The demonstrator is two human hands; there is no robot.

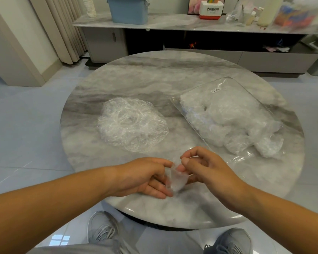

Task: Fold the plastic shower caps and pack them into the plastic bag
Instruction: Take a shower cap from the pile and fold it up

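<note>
Head camera, looking down over a round grey marble counter (pixel 154 74) from a seated position.

At the near edge, two bare hands meet above the counter. Between them is a small, crumpled, half-folded shower cap (pixel 176 179) of clear plastic. The left hand (pixel 147 177) comes in from the left. Its grip is closed on the cap's left side, thumb on top and fingers curled beneath. The right hand (pixel 206 168) comes in from the right, thumb and forefinger pinching the cap's upper right edge. The other fingers are curled behind it. The cap hangs in the gap between the two grips, and its lower end is close to the counter surface.

Beyond the left hand, near the middle of the counter, lies a flat round pile of open shower caps (pixel 132 123), gathered edges facing up. To the right is a clear plastic bag (pixel 226 88), lying at an angle and stuffed with white folded caps. A few bundles bulge from its near right end.

Past the counter stands a low sideboard (pixel 106 44) with a blue bin (pixel 127 11) on it. Grey shoes (pixel 233 241) show on the tiled floor below.
</note>
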